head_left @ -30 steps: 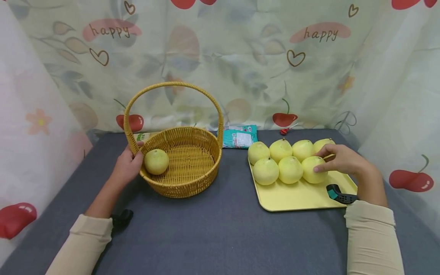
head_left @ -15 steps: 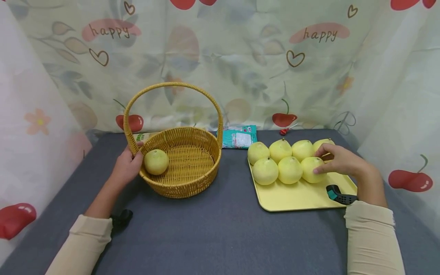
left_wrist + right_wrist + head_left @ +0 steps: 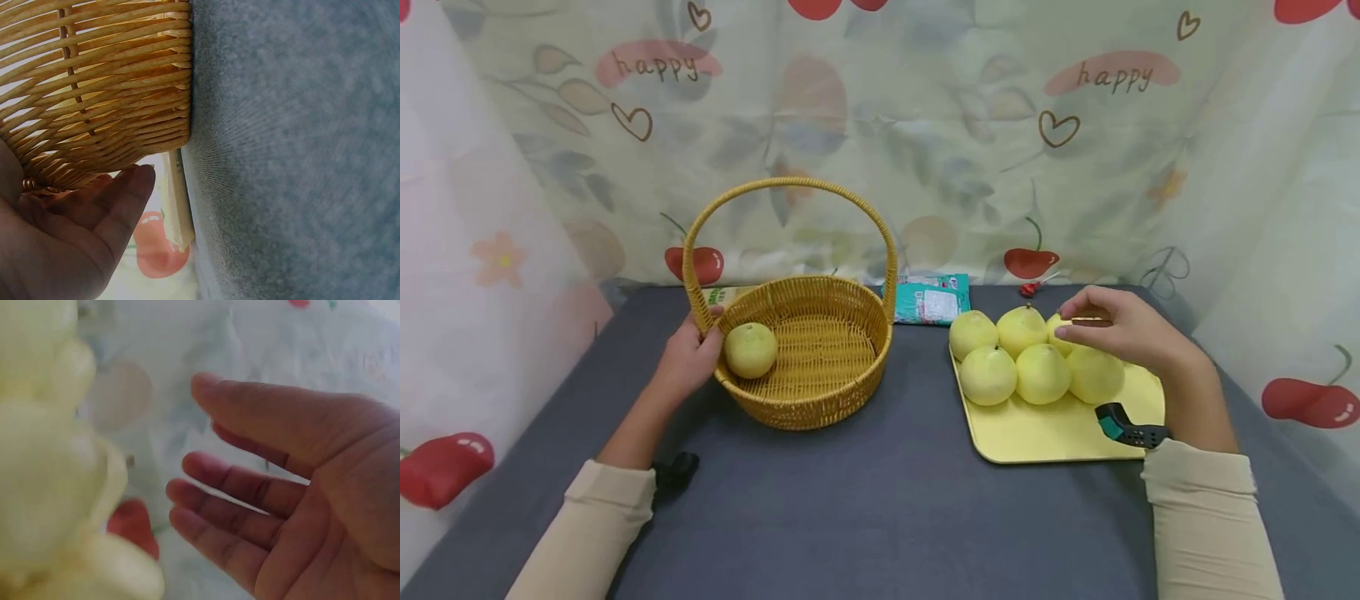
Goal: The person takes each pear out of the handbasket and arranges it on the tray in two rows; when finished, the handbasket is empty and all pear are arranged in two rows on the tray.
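A golden wicker basket (image 3: 808,408) with a tall arched handle stands left of centre on the table. My left hand (image 3: 688,358) grips its left rim where the handle meets it, and the left wrist view shows the fingers (image 3: 119,206) under the woven side. One pale yellow pear (image 3: 751,350) lies inside, against that same side. On the right, several similar pears (image 3: 988,375) sit in two rows on a yellow tray (image 3: 1052,437). Over the tray's back right part hovers my right hand (image 3: 1123,329), its fingers apart from the thumb and nothing between them, hiding part of the back row.
Behind the basket lies a teal snack packet (image 3: 931,300), and a small red-wrapped lollipop (image 3: 1030,289) is near the back edge. A pale packet (image 3: 722,296) shows partly behind the basket's left side. Printed curtains (image 3: 865,125) hang close around the dark grey table (image 3: 865,517).
My right hand has let go of the front-row right pear and risen back and slightly left above it. The left hand keeps its grip on the basket. The head view has shifted slightly.
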Demonstrator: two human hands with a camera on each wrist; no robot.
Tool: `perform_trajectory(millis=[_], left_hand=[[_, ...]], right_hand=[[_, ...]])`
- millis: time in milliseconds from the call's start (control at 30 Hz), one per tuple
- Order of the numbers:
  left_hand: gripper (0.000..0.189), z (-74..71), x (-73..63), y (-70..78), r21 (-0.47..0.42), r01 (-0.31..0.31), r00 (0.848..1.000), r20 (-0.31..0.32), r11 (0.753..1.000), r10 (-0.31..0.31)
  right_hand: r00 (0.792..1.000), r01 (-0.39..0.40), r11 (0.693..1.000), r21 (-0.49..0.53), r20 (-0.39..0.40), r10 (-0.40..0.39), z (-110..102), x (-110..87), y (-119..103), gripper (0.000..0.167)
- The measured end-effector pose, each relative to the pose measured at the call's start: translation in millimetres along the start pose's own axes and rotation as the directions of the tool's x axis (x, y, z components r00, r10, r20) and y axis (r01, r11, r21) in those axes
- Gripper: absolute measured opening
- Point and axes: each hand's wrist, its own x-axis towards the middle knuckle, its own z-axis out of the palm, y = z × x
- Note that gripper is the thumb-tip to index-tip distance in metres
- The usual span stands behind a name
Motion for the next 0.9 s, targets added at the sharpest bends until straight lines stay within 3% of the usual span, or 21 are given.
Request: perform_trajectory(millis=[200,333,467,667,900], left_hand=[[0.052,1.2,2.2,-0.3,0.01,-0.002,1.0,-0.011,1.0,0.002],[0.051,1.1,1.4,-1.2,0.008,0.001,1.0,-0.015,1.0,-0.001],[0.052,1.2,0.7,-1.8,0.011,0.008,1.0,-0.013,1.0,-0.008],[0.051,2.3,1.0,-1.6,0.011,0.003,1.0,-0.02,1.0,-0.003],[0.05,1.8,-0.2,-0.7,-0.001,-0.006,1.0,-0.023,1.0,0.006]], right_hand=[[0.976,0.201,0.971,0.13,0.052,-0.209,38,27.4,-43,0.019],[0.952,0.259,0.95,0.174,0.12,-0.282,75,52.0,-73,0.021],[0.932,0.316,0.93,0.189,0.12,-0.341,121,75.4,-106,0.025],[0.933,0.309,0.936,0.171,0.139,-0.333,189,110.0,-144,0.039],[0.935,0.217,0.974,0.064,0.273,-0.226,234,141.1,-167,0.074]])
